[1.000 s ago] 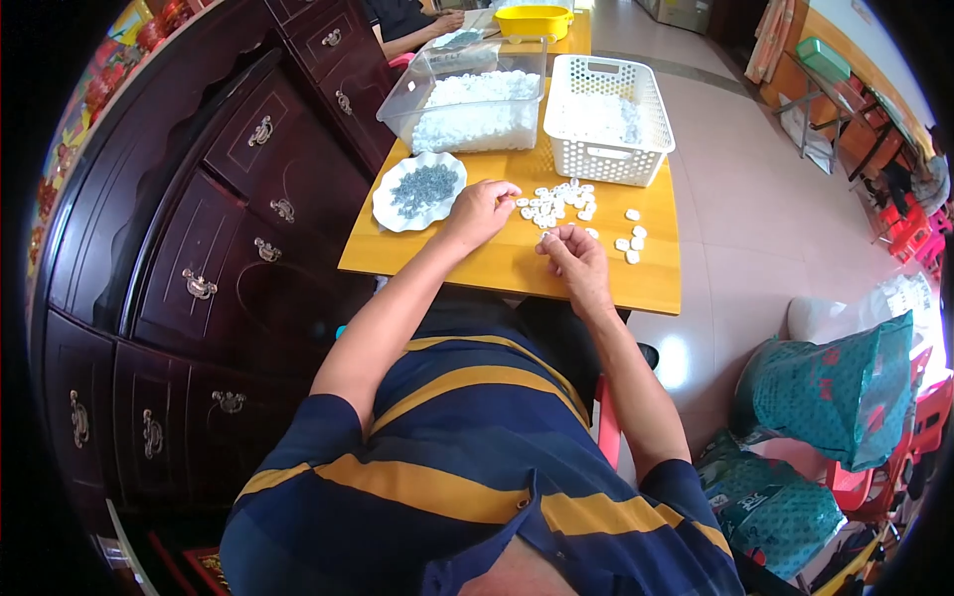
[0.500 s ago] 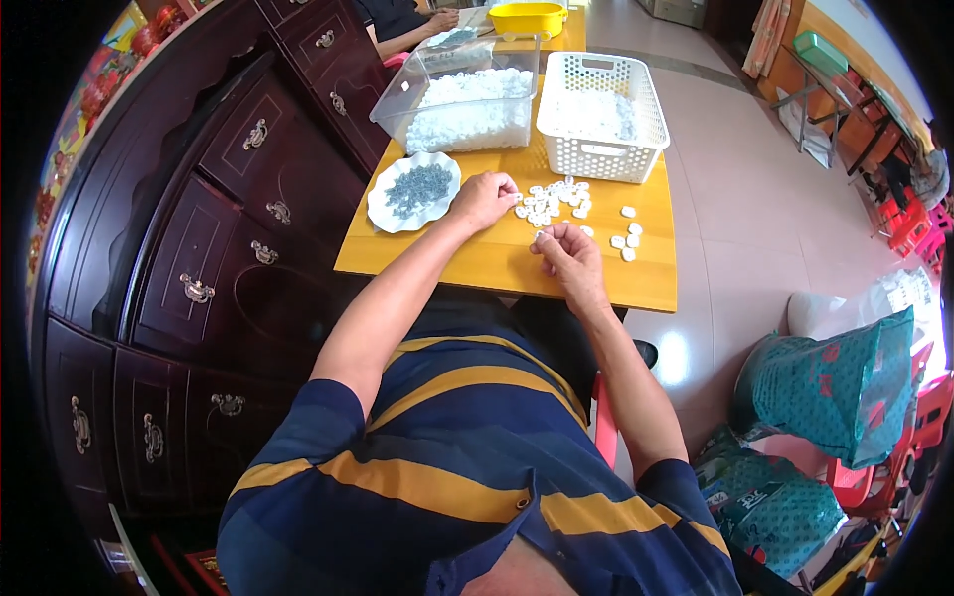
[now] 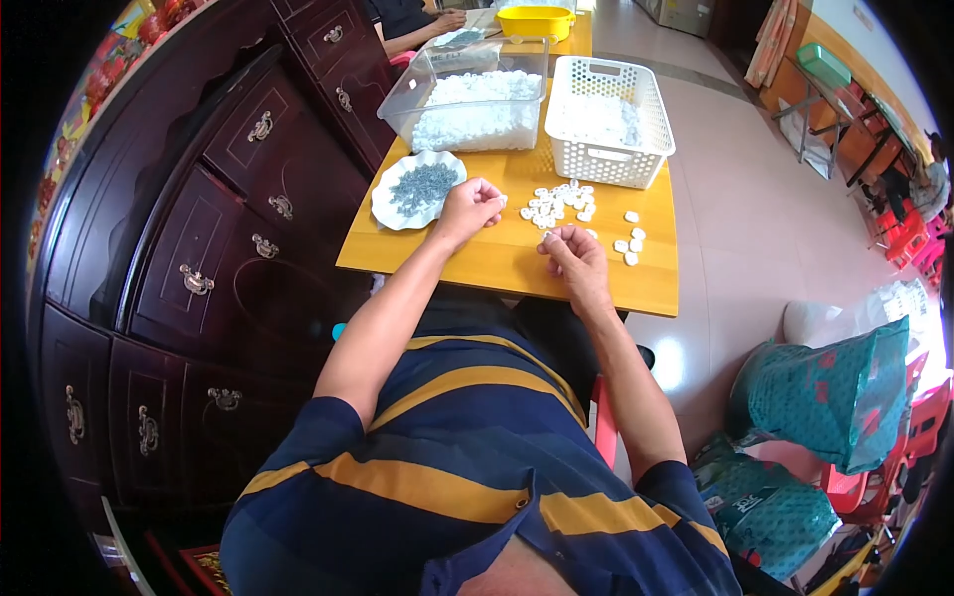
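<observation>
Small white round caps (image 3: 562, 199) lie loosely scattered on the yellow wooden desk (image 3: 497, 260), just before the white basket; a few more (image 3: 629, 244) sit apart to their right. One tiny white piece (image 3: 553, 234) is pinched at the right hand's fingertips; detail too small to tell.

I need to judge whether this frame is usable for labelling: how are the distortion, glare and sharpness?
Head view: strong fisheye bending, with black corners and the dark cabinet curving at left; bright glare on the floor tiles at right; the small white pieces between left hand and right hand are too small to resolve.
</observation>
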Motion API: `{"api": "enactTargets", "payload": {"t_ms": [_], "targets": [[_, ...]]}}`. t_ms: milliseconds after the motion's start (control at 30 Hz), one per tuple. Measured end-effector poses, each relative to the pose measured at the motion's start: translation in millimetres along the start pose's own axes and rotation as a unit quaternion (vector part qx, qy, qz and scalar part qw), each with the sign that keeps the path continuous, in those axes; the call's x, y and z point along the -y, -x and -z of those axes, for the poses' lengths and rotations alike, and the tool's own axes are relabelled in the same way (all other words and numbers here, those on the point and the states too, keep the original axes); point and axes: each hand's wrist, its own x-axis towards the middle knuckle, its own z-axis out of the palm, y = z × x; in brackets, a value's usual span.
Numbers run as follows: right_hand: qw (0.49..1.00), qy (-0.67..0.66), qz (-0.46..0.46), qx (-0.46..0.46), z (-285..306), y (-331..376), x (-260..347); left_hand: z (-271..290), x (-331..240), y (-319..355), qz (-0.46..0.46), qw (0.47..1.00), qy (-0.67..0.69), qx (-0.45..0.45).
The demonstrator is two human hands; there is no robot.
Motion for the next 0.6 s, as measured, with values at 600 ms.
{"api": "enactTargets", "payload": {"t_ms": [600], "targets": [[1.0, -0.017, 0.007, 0.018, -9.8, 9.4, 5.1, -5.7, -28.8, 84.2, -0.053, 0.993, 0.078, 0.077]]}}
